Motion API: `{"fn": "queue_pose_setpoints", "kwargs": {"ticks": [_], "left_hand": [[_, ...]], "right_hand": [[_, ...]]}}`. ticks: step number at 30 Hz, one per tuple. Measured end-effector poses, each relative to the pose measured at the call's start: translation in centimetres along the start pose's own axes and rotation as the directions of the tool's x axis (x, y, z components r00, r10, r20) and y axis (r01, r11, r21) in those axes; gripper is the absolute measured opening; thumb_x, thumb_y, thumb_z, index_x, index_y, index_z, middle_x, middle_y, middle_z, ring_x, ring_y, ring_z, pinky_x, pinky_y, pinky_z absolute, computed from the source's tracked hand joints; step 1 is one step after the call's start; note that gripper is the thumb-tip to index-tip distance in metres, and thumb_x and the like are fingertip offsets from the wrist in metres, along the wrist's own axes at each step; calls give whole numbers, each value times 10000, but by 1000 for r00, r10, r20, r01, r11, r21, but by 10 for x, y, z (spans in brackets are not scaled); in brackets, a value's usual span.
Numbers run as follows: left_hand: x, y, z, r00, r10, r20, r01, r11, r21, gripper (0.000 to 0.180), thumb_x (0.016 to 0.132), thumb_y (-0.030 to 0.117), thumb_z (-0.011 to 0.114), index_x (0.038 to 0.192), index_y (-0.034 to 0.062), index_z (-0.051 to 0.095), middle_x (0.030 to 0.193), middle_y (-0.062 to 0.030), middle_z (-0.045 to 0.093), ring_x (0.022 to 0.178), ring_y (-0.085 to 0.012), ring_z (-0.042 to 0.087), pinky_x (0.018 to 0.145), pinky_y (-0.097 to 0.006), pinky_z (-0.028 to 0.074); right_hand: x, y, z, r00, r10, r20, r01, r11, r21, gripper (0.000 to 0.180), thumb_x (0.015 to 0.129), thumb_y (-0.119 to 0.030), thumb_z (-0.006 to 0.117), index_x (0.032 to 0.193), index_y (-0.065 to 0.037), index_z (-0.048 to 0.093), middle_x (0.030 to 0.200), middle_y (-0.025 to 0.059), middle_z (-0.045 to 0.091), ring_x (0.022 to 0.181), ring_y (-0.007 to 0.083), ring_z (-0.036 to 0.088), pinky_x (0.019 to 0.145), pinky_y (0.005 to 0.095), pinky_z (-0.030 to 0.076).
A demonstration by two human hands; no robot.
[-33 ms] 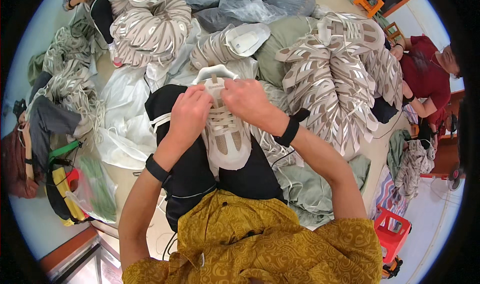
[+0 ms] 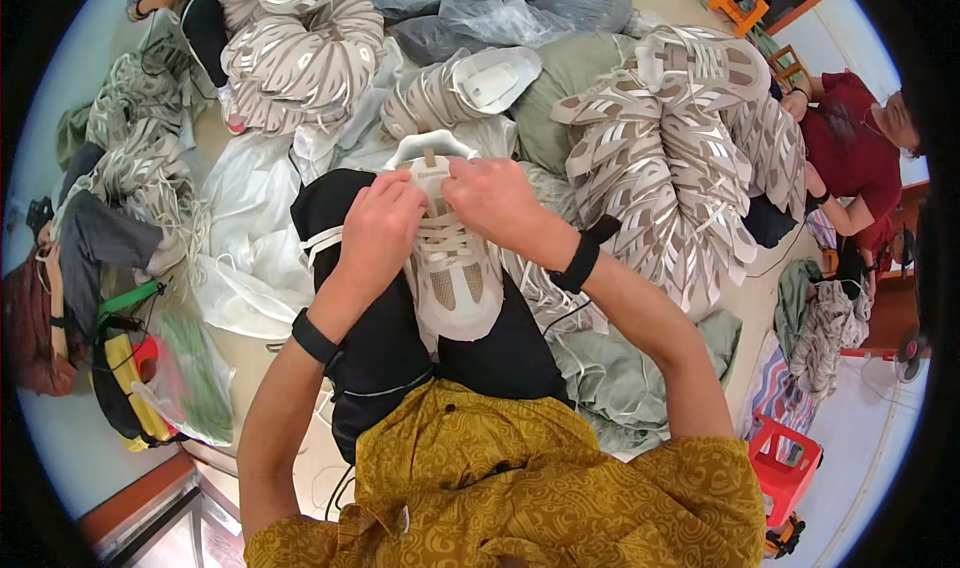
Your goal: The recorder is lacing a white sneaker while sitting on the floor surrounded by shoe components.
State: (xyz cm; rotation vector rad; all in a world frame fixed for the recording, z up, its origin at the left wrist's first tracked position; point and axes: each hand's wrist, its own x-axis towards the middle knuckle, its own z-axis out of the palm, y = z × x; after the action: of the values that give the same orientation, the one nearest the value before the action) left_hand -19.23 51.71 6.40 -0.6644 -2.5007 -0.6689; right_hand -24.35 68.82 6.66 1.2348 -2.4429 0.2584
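Two hands hold one pale shoe upper [image 2: 455, 268] on the person's lap, over the black trousers [image 2: 390, 338]. The left hand [image 2: 385, 230] sits at the shoe's 10 o'clock side, its grip closed on the laced part. The right hand [image 2: 495, 203] sits at 1 o'clock, its grip pinching the same top end. The shoe's long way runs from 12 to 6 o'clock, toe end nearest the yellow shirt [image 2: 520, 478]. A pile of uppers [image 2: 660, 178] lies at 3 o'clock.

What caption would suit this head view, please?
Both hands, left hand and right hand, work the laces on a beige shoe upper.
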Motion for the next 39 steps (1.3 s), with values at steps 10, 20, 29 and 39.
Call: {"fn": "queue_pose_setpoints", "kwargs": {"ticks": [10, 20, 29, 39], "left_hand": [[-1, 4, -1, 999, -40, -5, 40, 999, -26, 86, 695, 8, 595, 774, 21, 566, 811, -118, 575, 923, -273, 559, 754, -353, 466], [1, 1, 1, 1000, -17, -21, 17, 1000, -15, 58, 715, 31, 576, 767, 21, 551, 817, -116, 564, 929, -272, 539, 715, -364, 443], [0, 8, -2, 999, -44, 24, 45, 998, -43, 99, 697, -8, 572, 795, 0, 559, 836, -135, 573, 920, -307, 543, 765, -371, 455], [5, 11, -1, 999, -47, 0, 47, 997, -64, 59, 716, -10, 571, 770, 1, 553, 781, -134, 563, 894, -305, 551, 767, -372, 453]], "right_hand": [[-2, 13, 9, 996, 59, 63, -77, 933, 351, 28, 652, -99, 589, 625, -98, 594, 653, 46, 549, 596, 241, 565, 518, 355, 442], [-2, 23, 13, 999, -36, -24, 43, 900, 434, 23, 617, -107, 620, 635, -117, 610, 623, 45, 546, 614, 242, 564, 551, 357, 441], [-3, 19, 12, 997, 46, -69, 3, 814, 581, 30, 603, -122, 631, 588, -122, 604, 596, 39, 585, 587, 209, 583, 515, 336, 442], [-4, 15, 11, 982, 171, 79, -175, 679, 713, 42, 611, -85, 618, 648, -70, 604, 639, 39, 606, 592, 192, 578, 540, 305, 441]]}}
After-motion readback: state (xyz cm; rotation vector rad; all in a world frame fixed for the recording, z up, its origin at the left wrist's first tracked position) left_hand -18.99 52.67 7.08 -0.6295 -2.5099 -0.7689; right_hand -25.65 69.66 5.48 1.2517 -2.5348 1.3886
